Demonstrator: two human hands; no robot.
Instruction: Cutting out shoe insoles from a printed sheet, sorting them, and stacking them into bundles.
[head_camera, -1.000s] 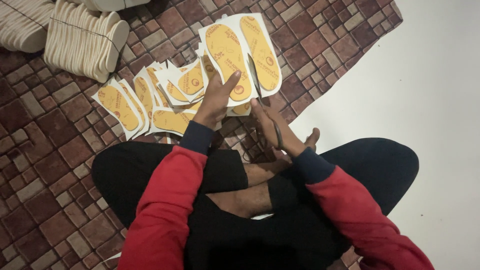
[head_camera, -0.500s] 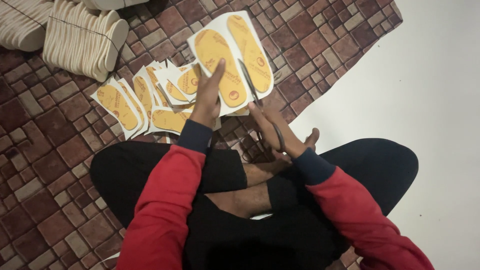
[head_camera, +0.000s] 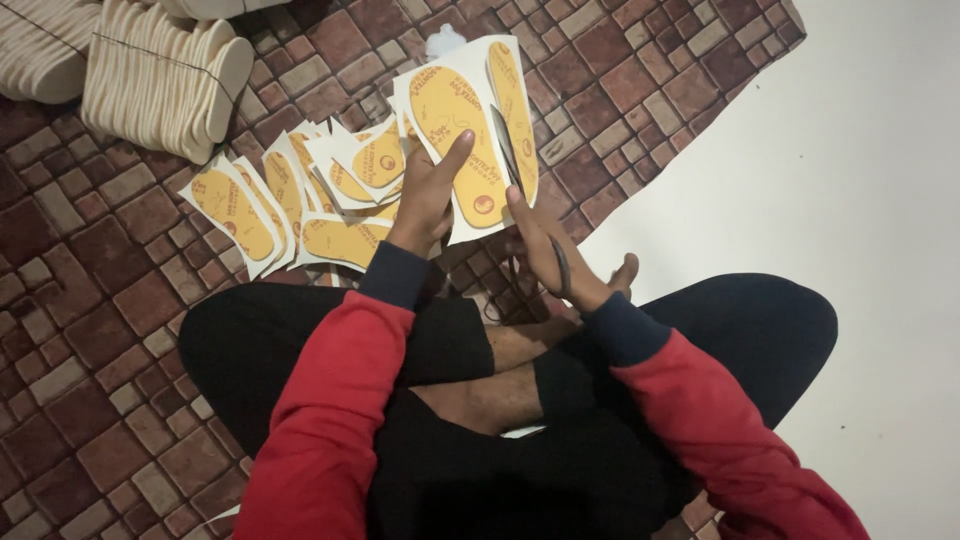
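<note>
At the far left, on the brick-patterned mat (head_camera: 90, 330), stands a bundle of pale soles (head_camera: 165, 85) packed on edge and tied with thin string; a second such stack (head_camera: 40, 45) shows only in part at the top-left corner. Just right of the bundle, a fan of white cards printed with yellow insole shapes (head_camera: 290, 205) lies spread on the mat, the cards overlapping one another.

The left hand (head_camera: 425, 195) is raised above the right edge of that fan. Its fingers grasp the lower left of a white sheet (head_camera: 465, 130) with two yellow insole shapes side by side, the thumb pressed on the sheet's face. The sheet is held up, tilted, above the mat and the fan, in front of the person's crossed legs.

Right of it, the right hand (head_camera: 545, 245) is closed around the handles of a pair of scissors (head_camera: 510, 160). The blades point up and away, lying along the gap between the two yellow shapes on the sheet. How far the blades stand apart cannot be told.

Farther right, the mat ends in a ragged edge against a plain white floor (head_camera: 850, 180). The person wears red sleeves with dark cuffs.
</note>
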